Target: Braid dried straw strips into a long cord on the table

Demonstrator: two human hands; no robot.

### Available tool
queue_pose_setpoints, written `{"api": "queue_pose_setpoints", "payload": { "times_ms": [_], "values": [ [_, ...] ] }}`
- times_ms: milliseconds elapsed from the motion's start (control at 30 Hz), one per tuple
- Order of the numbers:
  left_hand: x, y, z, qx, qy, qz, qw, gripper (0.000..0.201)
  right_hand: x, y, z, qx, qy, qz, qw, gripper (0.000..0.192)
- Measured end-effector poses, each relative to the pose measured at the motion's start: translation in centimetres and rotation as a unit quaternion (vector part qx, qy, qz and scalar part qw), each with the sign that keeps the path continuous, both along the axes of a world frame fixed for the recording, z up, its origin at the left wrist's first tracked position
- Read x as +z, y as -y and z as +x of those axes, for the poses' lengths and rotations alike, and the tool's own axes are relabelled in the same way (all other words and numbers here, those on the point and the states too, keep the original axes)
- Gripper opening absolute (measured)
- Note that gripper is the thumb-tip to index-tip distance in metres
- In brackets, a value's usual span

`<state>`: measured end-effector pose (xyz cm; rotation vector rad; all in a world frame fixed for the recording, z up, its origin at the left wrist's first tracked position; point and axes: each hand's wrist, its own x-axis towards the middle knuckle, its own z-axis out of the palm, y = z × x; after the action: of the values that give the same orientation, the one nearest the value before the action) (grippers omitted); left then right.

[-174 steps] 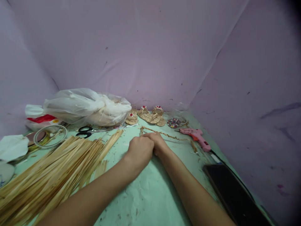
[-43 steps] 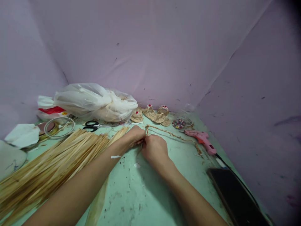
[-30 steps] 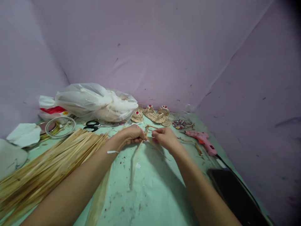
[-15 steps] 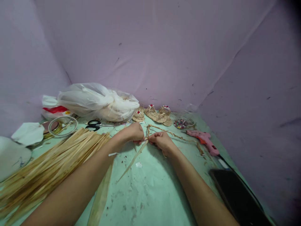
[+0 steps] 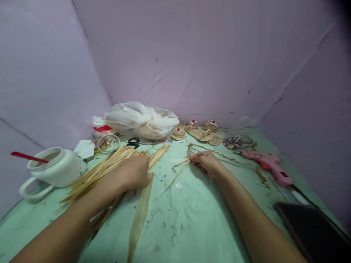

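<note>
On table | left hand (image 5: 133, 172) fingers curled on straw bundle (image 5: 109, 168) | right hand (image 5: 206, 163) fingers pinching braid (image 5: 192, 149)

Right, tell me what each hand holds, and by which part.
The right hand is closed on the braid at its near end, where loose strips stick out. The left hand rests on the straw pile; whether it grips any cannot be told.

Left hand (image 5: 134, 171) left braided cord (image 5: 219, 155), now on straw bundle (image 5: 109, 166); view swung left.
</note>
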<state>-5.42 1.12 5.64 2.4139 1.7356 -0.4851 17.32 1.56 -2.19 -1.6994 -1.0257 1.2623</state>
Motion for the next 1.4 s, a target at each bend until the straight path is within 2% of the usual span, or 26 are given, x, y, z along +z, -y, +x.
{"api": "queue_pose_setpoints", "payload": {
  "times_ms": [100, 200, 300, 367, 467, 567, 633, 767, 900, 1100, 1200, 1400],
  "values": [
    [-2.0, 2.2, -1.3, 0.026, 0.020, -0.005, 0.999, 0.027, 0.0, 0.1, 0.0, -0.004, 0.002, 0.001, 1.000, 0.011],
    [-3.0, 3.2, -1.2, 0.064, 0.064, 0.017, 0.996, 0.022, 0.0, 0.1, 0.0, -0.003, 0.001, 0.003, 1.000, 0.012],
    [-3.4, 2.3, -0.1, 0.056, 0.207, 0.001, 0.977, 0.014, 0.0, 0.1, 0.1, 0.007, -0.014, 0.004, 1.000, 0.014],
    [-3.7, 0.8, 1.2, 0.068, 0.325, -0.023, 0.943, 0.010, -0.1, 0.0, 0.2, 0.011, -0.038, 0.003, 0.999, 0.013],
    [-4.2, -2.0, 3.6, 0.162, 0.446, -0.080, 0.877, 0.006, -0.1, -0.1, 0.5, 0.004, -0.071, 0.002, 0.997, 0.007],
    [-5.1, -4.4, 5.6, 0.248, 0.519, -0.152, 0.803, 0.016, 0.0, -0.3, 0.7, -0.004, -0.084, 0.000, 0.996, 0.005],
    [-5.7, -5.6, 6.5, 0.261, 0.532, -0.187, 0.783, 0.017, 0.0, -0.3, 0.8, -0.007, -0.092, -0.003, 0.996, 0.006],
    [-6.4, -6.4, 7.8, 0.230, 0.508, -0.213, 0.802, 0.011, 0.2, -0.4, 0.8, -0.016, -0.099, -0.012, 0.995, 0.006],
    [-6.5, -6.1, 8.9, 0.194, 0.496, -0.194, 0.824, 0.006, 0.3, -0.5, 0.8, -0.025, -0.094, -0.012, 0.995, 0.005],
    [-7.4, -6.1, 9.4, 0.159, 0.495, -0.169, 0.837, 0.005, 0.2, -0.5, 0.5, -0.030, -0.078, -0.004, 0.996, 0.006],
    [-7.3, -6.1, 9.7, 0.146, 0.500, -0.162, 0.838, 0.004, 0.0, -0.4, 0.3, -0.037, -0.064, 0.002, 0.997, 0.006],
    [-6.4, -6.1, 10.3, 0.180, 0.518, -0.177, 0.818, 0.004, -0.5, -0.5, 0.1, -0.044, -0.046, 0.018, 0.998, 0.009]
  ]
}}
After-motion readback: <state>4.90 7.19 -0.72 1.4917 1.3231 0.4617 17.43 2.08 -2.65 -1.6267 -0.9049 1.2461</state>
